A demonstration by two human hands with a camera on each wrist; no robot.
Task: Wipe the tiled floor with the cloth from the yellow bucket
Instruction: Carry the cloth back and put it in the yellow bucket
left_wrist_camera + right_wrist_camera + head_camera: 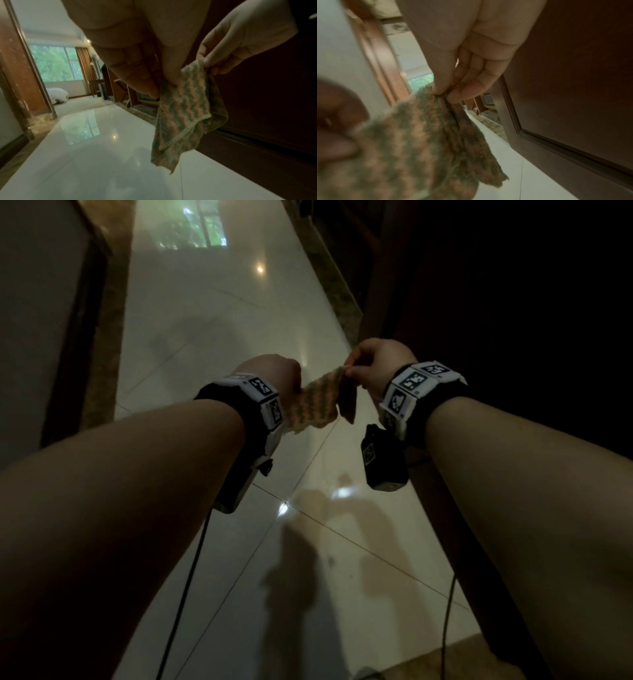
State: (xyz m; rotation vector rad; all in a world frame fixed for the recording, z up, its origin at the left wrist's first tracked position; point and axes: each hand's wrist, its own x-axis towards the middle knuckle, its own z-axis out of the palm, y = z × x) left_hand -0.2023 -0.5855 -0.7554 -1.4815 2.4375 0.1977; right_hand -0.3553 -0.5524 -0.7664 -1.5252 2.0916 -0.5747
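Note:
A small pink-and-green striped cloth [318, 398] hangs in the air between my two hands, above the glossy white tiled floor [219, 330]. My left hand [274, 371] pinches one top corner of the cloth [185, 108]. My right hand [373, 361] pinches the other top corner between thumb and fingers, as the right wrist view shows on the cloth [423, 135]. The cloth droops in a loose fold below both hands and does not touch the floor. No yellow bucket is in any view.
A dark wooden door or cabinet front [496, 302] runs along the right. A brown door frame [85, 320] and marble border stand at the left. Cables [191, 577] hang from both wrists. A bedroom with window [54, 63] lies far ahead.

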